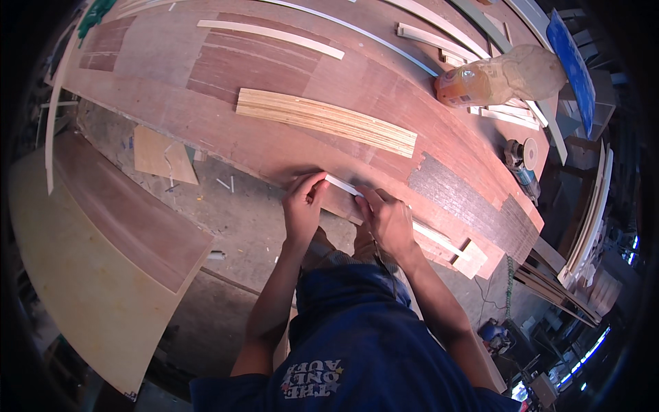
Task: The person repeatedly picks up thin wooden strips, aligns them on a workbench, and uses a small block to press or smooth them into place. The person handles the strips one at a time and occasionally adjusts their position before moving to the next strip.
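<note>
White and narrow, the strip [341,184] spanned the gap between the person's two hands at the near edge of the bench [264,152]. Slipping seemed the likeliest trouble: the left hand [304,200] pinched only the end with its fingertips, so an uneven pull could have twisted the piece free or skewed it. A thin strip might also have bowed if the hands pressed against each other, and, so close to the edge, a lost grip could have dropped it to the floor [237,223].

The strip's left end met the left fingertips, and its length ran slantwise down to the right hand [390,218], whose curled fingers and thumb appeared closed on it. Beyond that hand a pale length of wood [439,240] continued the same line; whether it was one piece with the strip could not be told, since the knuckles hid the join. On the far side of both hands, near but not touching, lay a layered wooden stack [326,123].
</note>
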{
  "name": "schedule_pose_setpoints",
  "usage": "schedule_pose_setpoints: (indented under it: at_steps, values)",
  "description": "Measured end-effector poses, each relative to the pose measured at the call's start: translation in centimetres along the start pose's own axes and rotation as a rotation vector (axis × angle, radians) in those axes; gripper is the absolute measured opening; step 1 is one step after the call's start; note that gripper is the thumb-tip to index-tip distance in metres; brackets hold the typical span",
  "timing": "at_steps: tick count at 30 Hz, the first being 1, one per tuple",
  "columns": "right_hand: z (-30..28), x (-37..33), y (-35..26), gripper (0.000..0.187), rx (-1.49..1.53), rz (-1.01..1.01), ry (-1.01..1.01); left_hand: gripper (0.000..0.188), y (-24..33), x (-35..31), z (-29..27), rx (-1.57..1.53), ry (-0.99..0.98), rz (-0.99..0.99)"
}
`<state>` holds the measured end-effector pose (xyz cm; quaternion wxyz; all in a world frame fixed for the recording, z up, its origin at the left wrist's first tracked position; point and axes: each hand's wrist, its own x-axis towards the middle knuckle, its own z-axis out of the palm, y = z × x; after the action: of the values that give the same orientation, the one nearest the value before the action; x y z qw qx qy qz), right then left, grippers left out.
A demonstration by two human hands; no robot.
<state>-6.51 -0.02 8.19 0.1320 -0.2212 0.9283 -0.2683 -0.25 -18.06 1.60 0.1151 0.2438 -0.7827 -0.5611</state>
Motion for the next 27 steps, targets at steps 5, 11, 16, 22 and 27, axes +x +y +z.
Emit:
schedule_pose_setpoints:
  at_steps: [5,11,16,22,27]
  values:
    - [0.02,0.04,-0.14,0.022,-0.002,0.005,-0.005,0.018,-0.11,0.06,-0.12,0.031,-0.009,0.025]
    - [0.06,0.06,-0.05,0.023,-0.003,-0.002,0.000,0.017,-0.15,0.10,0.00,0.004,-0.003,0.018]
    - [0.10,0.09,0.02,0.023,0.010,-0.017,0.022,0.017,-0.26,0.11,0.11,0.004,0.006,-0.005]
    - [0.20,0.12,0.11,0.023,0.003,0.017,-0.002,0.015,-0.24,0.26,0.17,0.014,0.014,0.024]
    - [0.53,0.04,0.24,0.022,-0.016,0.039,-0.007,0.026,0.58,0.77,-0.70,0.047,-0.082,0.018]
